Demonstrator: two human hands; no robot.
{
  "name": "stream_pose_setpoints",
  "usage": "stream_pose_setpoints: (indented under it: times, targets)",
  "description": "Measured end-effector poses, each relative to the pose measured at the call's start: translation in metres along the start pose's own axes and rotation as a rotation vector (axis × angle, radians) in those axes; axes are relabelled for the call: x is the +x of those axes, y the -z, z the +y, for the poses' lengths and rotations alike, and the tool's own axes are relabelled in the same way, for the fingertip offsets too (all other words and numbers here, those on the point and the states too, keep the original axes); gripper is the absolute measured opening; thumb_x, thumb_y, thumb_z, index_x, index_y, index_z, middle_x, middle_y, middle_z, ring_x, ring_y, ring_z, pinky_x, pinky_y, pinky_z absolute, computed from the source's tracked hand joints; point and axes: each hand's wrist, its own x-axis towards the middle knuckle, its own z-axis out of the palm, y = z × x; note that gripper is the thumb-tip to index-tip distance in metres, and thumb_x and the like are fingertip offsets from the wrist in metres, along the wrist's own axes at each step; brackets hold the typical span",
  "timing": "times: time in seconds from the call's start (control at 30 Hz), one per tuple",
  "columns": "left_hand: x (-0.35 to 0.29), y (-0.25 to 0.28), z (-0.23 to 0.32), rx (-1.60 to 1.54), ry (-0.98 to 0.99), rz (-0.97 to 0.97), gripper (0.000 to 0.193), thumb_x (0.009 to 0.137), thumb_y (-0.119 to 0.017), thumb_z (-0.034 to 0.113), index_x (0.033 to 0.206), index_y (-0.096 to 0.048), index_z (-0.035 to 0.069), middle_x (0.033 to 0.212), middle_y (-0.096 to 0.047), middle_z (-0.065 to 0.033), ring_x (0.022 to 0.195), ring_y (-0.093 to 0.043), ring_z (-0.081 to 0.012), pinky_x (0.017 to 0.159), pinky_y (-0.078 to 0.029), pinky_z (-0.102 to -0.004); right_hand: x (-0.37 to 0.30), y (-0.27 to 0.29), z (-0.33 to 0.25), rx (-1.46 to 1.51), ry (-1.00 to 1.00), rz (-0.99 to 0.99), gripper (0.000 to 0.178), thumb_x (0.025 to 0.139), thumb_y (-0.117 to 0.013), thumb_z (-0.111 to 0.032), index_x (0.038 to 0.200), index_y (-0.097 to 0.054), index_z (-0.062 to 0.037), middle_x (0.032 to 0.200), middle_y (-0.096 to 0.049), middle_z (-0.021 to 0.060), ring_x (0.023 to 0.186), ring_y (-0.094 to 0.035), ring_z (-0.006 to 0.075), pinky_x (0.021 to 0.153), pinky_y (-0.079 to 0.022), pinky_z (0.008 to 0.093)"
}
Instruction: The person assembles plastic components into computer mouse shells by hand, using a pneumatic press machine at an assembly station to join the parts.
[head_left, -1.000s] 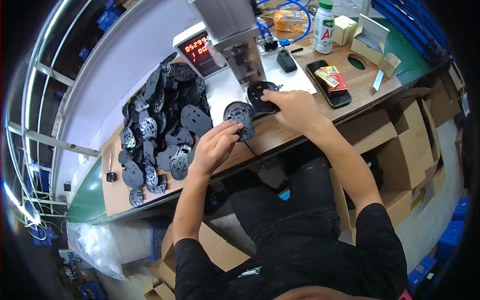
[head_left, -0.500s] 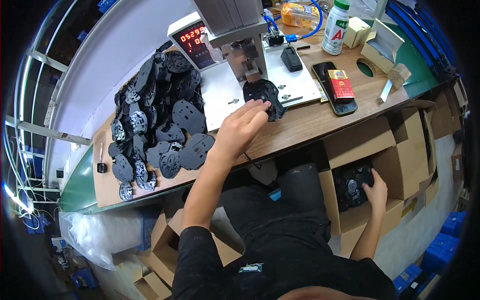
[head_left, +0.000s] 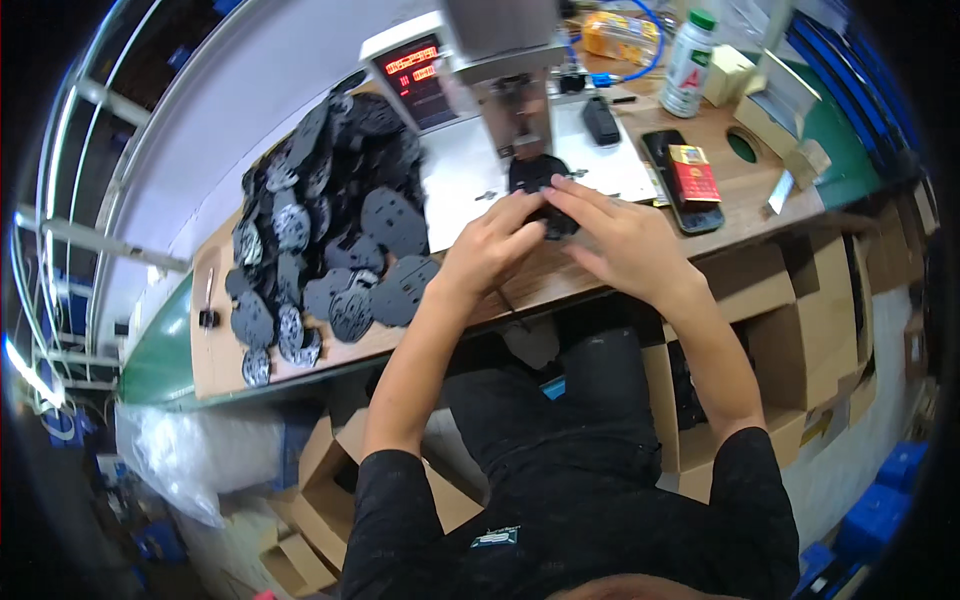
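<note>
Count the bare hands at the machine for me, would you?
2: the left hand is at the left side of the black part below the machine, the right hand at its right. Both show, though some fingertips are hidden.

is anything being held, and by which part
The left hand and right hand have fingers on the near half of a black plastic part; whether they truly grip it is unclear.

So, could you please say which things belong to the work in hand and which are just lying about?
Seemingly in use: black part at left hand and right hand; press; heaped dark parts.
Seemingly lying about: phone; red box; green-capped bottle.
</note>
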Motion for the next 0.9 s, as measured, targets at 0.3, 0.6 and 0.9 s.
stream_pose_setpoints:
  times: [0.3, 0.6, 0.9]
  targets:
    - [-0.059, 0.063, 0.011, 0.106, 0.08, 0.195, 0.033, 0.071, -0.076, 0.011, 0.103, -0.066, 0.009, 0.112, -0.063, -0.0121, 0.105, -0.062, -0.0305, 0.097, -0.053, -0.0443, -0.005, -0.009, -0.011, -0.322, -0.053, -0.17, 0.064, 0.067, -0.074, -0.003, 0.128, -0.06, -0.0148, 0.086, -0.07, 0.0141, 0.069, -0.068, 0.0308, 0.062, -0.054, 0.039]
    - [-0.297, 0.215, 0.014, 0.668, 0.919, 0.286, 0.027, 0.088, -0.061, 0.005, 0.115, -0.065, -0.001, 0.119, -0.064, -0.0177, 0.111, -0.061, -0.0336, 0.098, -0.046, -0.0408, -0.015, -0.022, -0.007, -0.223, 0.109, 0.063, 0.049, 0.067, -0.066, 0.002, 0.114, -0.068, -0.0115, 0.103, -0.074, 0.0095, 0.075, -0.072, 0.023, 0.064, -0.056, 0.0337]
    - [-0.335, 0.215, -0.008, 0.541, 1.014, 0.05, 0.053, 0.092, -0.06, 0.015, 0.141, -0.046, 0.0, 0.145, -0.046, -0.0235, 0.134, -0.045, -0.0395, 0.111, -0.036, -0.0435, -0.021, -0.017, -0.015, -0.194, 0.05, 0.154, 0.043, 0.067, -0.065, 0.006, 0.108, -0.066, -0.0066, 0.11, -0.071, 0.0085, 0.09, -0.071, 0.0255, 0.072, -0.057, 0.0331]
